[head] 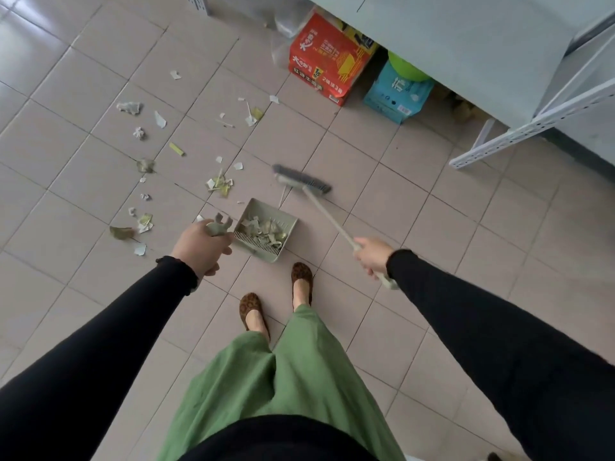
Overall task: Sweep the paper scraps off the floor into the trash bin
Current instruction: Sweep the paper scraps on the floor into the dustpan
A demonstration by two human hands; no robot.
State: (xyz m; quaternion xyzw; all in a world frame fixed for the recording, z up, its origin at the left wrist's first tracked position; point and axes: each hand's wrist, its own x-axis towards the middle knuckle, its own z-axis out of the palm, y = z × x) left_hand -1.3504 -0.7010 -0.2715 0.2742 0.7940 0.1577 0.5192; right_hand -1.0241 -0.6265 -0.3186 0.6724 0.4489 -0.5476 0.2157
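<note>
Paper scraps (219,186) lie scattered over the tiled floor (100,294) on the left side. They are white, yellow and brownish bits, with a crumpled white wad (129,108) farthest out and a brown piece (121,231) nearest the left hand. Most of them are spread in a loose band running from the upper middle down toward the dustpan.

The left hand (199,246), in a black sleeve, has its fingers curled round the grey-green top of the dustpan handle (219,227). Just to its right the dustpan (289,224) sits on the floor, directly ahead of two leopard-print shoes (301,274). A heap of torn scraps (263,231) lies inside it, against the row of comb teeth along its near edge.

Past the dustpan, up and to the right, is the grey head of the broom (301,179), apart from both the pan and the loose scraps. Whether its bristles touch the tiles or hang just above them is hard to tell from this angle. Its pale stick (329,217) slants down to the right hand (372,256), which grips it near the upper end, and the tip pokes out behind the wrist.

Farther back on the right a red box (329,68) and a blue pack (396,98) stand on the floor under a grey shelf (466,34), with a green ball (406,66) behind the pack. A white perforated rack (532,124) leans at the far right.
</note>
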